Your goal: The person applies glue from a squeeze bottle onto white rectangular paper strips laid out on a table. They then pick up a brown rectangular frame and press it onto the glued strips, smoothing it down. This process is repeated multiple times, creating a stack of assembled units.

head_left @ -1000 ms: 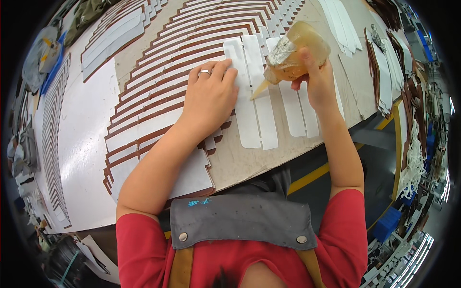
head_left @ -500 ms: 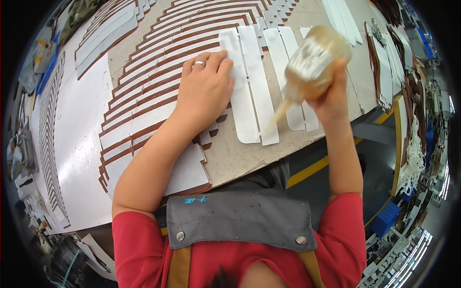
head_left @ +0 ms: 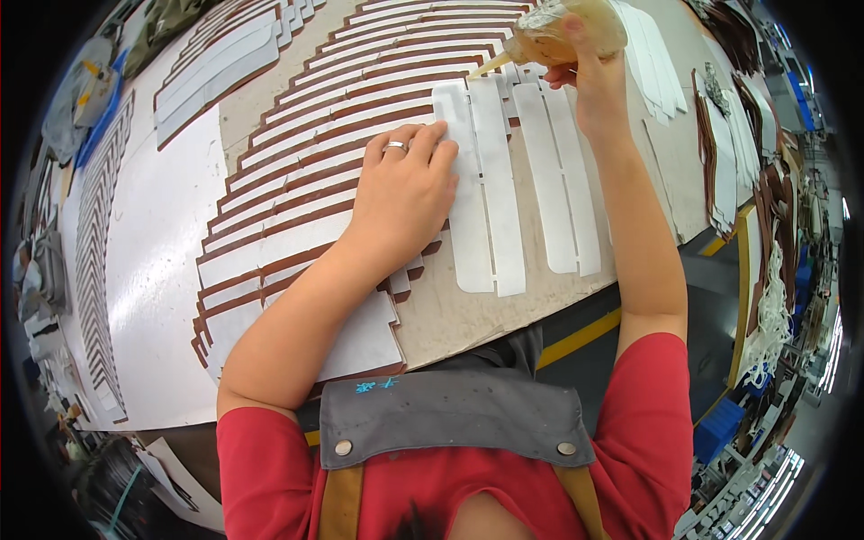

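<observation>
My right hand (head_left: 596, 81) grips a translucent squeeze bottle (head_left: 551, 34) of amber liquid, tipped so its long tapered nozzle (head_left: 489, 67) points down to the left. The nozzle tip is at the far end of a long white slotted panel (head_left: 470, 207), near its lengthwise slit; whether it touches cannot be told. Fingers extended, my left hand (head_left: 405, 193) lies flat at that panel's left edge, over overlapping white pieces with brown edges (head_left: 301, 184). A ring is on one finger. A similar slotted white panel (head_left: 556, 193) lies just to the right.
More white strips (head_left: 650, 58) lie at the far right of the table (head_left: 450, 333). Brown and white pieces (head_left: 717, 153) hang over its right side. Another stack of white pieces (head_left: 220, 72) is at the far left. Beyond the near-right edge stands a blue bin (head_left: 718, 430).
My right hand has carried the bottle away from me, its nozzle going from the panel's near end to its far end. My left hand stays by the panel; the view has shifted slightly.
</observation>
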Available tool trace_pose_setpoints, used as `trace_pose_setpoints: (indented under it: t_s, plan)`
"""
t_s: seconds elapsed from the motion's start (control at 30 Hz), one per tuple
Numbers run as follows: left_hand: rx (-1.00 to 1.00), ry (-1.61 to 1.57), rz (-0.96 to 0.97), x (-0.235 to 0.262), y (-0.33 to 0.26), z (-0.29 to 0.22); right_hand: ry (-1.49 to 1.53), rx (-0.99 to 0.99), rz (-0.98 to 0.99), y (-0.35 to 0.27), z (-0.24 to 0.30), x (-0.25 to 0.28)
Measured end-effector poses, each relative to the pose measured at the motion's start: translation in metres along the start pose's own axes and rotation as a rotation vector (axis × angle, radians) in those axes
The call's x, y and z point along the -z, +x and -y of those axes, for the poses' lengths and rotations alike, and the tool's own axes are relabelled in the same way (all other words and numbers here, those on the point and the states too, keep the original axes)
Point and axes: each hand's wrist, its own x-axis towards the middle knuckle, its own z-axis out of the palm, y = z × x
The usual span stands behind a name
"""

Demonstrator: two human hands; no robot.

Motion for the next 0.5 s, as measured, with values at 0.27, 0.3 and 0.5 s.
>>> trace_pose_setpoints:
  t_s: [0.27, 0.3, 0.5]
  plan:
    - [0.005, 0.021, -0.008, -0.001, 0.0, -0.001, 0.007, -0.127, 0.031, -0.031, 0.013, 0.009]
    - [0.002, 0.021, -0.012, -0.001, 0.0, 0.0, 0.01, -0.136, 0.043, -0.038, 0.017, 0.009]
    - [-0.022, 0.031, -0.033, 0.0, 0.0, 0.0, 0.052, -0.253, 0.059, -0.076, 0.027, 0.017]
